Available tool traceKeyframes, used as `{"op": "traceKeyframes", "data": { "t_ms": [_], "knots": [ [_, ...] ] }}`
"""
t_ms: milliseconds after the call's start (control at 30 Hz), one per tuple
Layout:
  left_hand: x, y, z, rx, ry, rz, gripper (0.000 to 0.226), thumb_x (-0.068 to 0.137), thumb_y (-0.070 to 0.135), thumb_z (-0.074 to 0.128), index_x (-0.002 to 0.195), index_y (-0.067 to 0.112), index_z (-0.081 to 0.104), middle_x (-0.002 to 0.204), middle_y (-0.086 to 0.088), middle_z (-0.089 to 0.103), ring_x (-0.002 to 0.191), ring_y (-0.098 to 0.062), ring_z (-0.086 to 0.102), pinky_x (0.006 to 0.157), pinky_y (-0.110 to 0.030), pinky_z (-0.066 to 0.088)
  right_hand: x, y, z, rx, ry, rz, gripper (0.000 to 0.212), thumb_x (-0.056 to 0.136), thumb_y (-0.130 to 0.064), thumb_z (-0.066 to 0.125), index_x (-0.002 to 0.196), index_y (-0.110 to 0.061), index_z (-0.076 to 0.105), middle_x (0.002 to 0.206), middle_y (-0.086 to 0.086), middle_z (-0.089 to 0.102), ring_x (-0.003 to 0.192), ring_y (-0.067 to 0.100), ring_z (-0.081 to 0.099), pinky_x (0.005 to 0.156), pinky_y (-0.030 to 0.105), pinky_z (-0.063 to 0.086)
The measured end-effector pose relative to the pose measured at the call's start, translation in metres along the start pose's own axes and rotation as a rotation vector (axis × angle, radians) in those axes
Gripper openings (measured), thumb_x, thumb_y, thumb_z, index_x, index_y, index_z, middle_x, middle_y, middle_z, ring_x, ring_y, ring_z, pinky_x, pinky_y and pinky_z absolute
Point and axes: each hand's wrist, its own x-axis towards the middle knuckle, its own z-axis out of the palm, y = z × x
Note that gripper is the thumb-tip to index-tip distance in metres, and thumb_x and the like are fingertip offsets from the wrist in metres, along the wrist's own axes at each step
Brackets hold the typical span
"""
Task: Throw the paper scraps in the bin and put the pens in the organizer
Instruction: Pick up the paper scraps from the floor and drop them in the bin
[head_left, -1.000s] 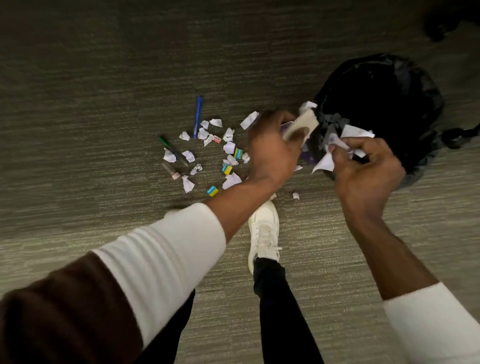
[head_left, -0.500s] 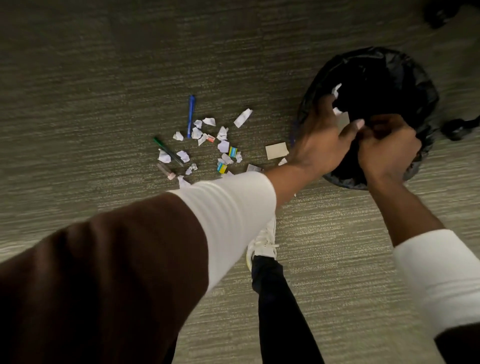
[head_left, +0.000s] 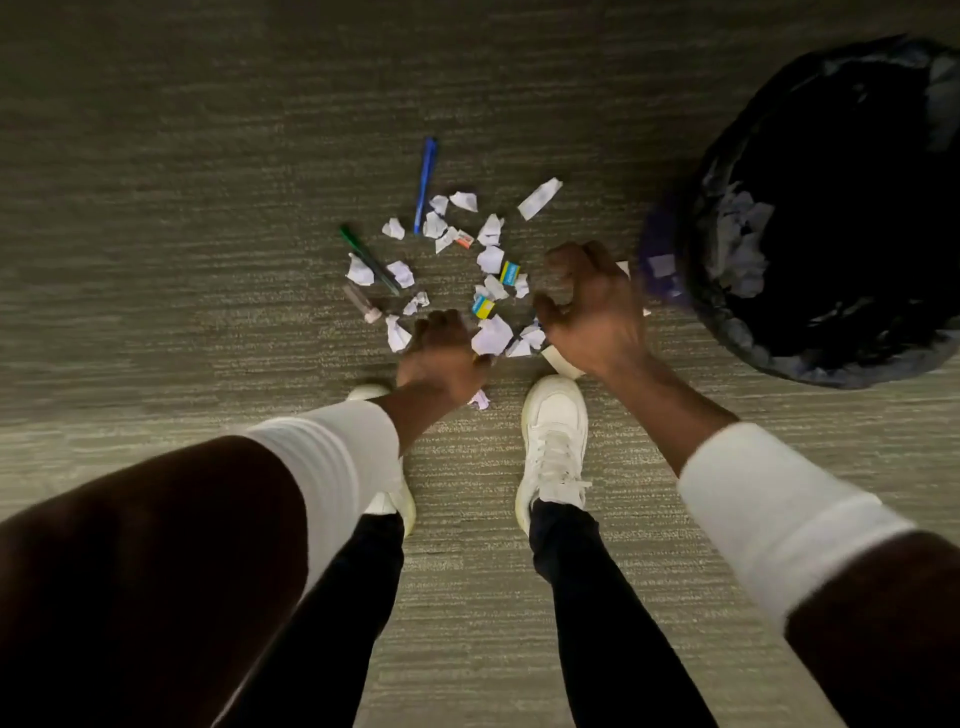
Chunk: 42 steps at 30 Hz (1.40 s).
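Note:
Several white paper scraps (head_left: 491, 335) lie scattered on the carpet, with small yellow-and-blue bits (head_left: 483, 306) among them. A blue pen (head_left: 426, 182), a green pen (head_left: 369, 260) and a clear pen (head_left: 361, 301) lie at the pile's left and far side. My left hand (head_left: 441, 353) reaches down at the pile's near edge, its fingertips hidden behind its back. My right hand (head_left: 592, 306) hovers over the pile's right side with curled, spread fingers, empty. The black-bagged bin (head_left: 727, 322) stands to the right with scraps inside. No organizer is in view.
My two white shoes (head_left: 553, 431) stand just in front of the pile. A beige card (head_left: 563, 361) lies partly under my right hand. The floor is grey-green carpet (head_left: 208, 208) all around.
Both hands have left the bin's mouth, where they let go of paper, and come back left and down to the pile. The view has shifted, so the bin sits farther right.

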Motion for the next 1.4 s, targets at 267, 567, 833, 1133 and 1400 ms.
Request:
{"op": "traceKeyframes", "data": {
  "t_ms": [267, 567, 833, 1133, 1400],
  "knots": [
    [0.023, -0.064, 0.078, 0.158, -0.072, 0.126, 0.111, 0.072, 0.065, 0.083, 0.154, 0.013, 0.031, 0.160, -0.012, 0.035, 0.153, -0.033, 0.033, 0.103, -0.052, 0.057, 0.072, 0.032, 0.105, -0.382, -0.390, -0.168, 0.107, 0.075, -0.058, 0.086, 0.160, -0.021, 0.033, 0.164, 0.020, 0.032, 0.150, 0.043, 0.034, 0.110, 0.057, 0.050],
    [0.053, -0.066, 0.138, 0.297, -0.008, 0.159, 0.114, 0.083, 0.054, 0.079, 0.163, 0.006, 0.013, 0.171, -0.027, 0.010, 0.158, -0.046, 0.019, 0.103, -0.052, 0.055, 0.107, 0.036, 0.168, -0.581, -0.499, -0.218, 0.147, 0.059, -0.077, 0.089, 0.169, -0.034, 0.000, 0.174, 0.027, -0.015, 0.161, 0.051, -0.010, 0.122, 0.071, 0.026],
    [0.059, -0.081, 0.146, 0.169, 0.033, 0.213, 0.063, 0.100, 0.016, 0.049, 0.160, 0.021, 0.032, 0.158, -0.021, 0.031, 0.147, -0.040, 0.034, 0.089, -0.050, 0.061, 0.049, 0.060, 0.182, -0.823, -0.492, -0.437, 0.109, 0.071, -0.060, 0.086, 0.160, -0.023, 0.034, 0.173, 0.030, 0.008, 0.152, 0.054, 0.029, 0.105, 0.060, 0.048],
    [0.079, -0.094, 0.137, 0.071, -0.052, 0.352, 0.067, 0.094, 0.001, 0.053, 0.158, 0.012, 0.034, 0.152, -0.015, 0.040, 0.135, -0.037, 0.045, 0.110, -0.052, 0.048, 0.028, 0.063, 0.194, -0.756, -0.346, -0.493, 0.041, 0.098, -0.011, 0.063, 0.138, -0.021, 0.059, 0.151, 0.018, 0.051, 0.135, 0.042, 0.054, 0.089, 0.046, 0.059],
    [0.063, -0.084, 0.122, -0.255, 0.126, 0.183, 0.024, 0.091, 0.004, 0.066, 0.115, 0.001, 0.066, 0.118, -0.023, 0.061, 0.106, -0.045, 0.063, 0.088, -0.047, 0.050, 0.027, 0.069, 0.180, -0.246, -0.168, -0.225, 0.018, 0.073, 0.002, 0.081, 0.089, -0.006, 0.077, 0.102, 0.021, 0.075, 0.094, 0.042, 0.071, 0.089, 0.043, 0.056]
  ]
}}
